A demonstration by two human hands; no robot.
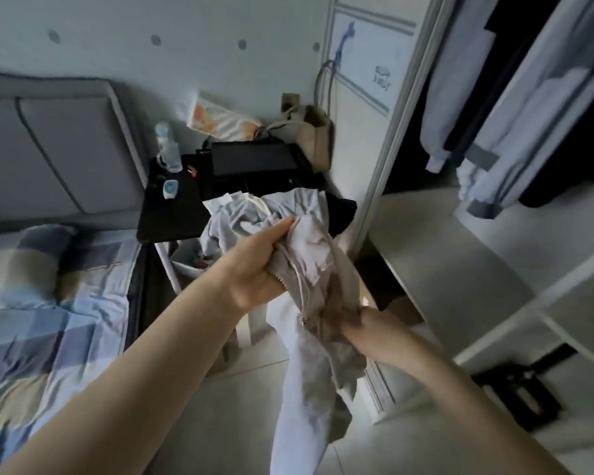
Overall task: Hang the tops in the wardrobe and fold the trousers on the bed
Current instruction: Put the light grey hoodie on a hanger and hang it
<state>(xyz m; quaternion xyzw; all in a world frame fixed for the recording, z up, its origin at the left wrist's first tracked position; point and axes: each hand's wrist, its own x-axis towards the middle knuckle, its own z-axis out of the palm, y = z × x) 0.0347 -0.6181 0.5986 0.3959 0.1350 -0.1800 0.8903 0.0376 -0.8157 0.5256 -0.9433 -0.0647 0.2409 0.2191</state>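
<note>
A pale grey-white garment point(309, 255) hangs bunched in mid-air between the bed and the wardrobe, its lower part point(306, 389) dangling toward the floor. My left hand point(254, 265) grips the bunched upper cloth from the left. Lower down, my right hand point(354, 323) grips a fold of the same garment, its fingers partly hidden in the fabric. More light cloth point(254, 210) lies piled behind, over a basket point(186, 265). The bed point(48, 337) with a checked blue cover lies at the left. At the right the open wardrobe point(494, 97) holds hanging tops.
A black bedside table point(172, 214) carries a clear bottle point(167, 149), a small device and a dark tablet point(251, 161). A beige bag point(314, 138) leans in the corner. The wardrobe's door frame point(388, 149) stands just right of the garment. A black object point(515, 389) lies on the tiled floor.
</note>
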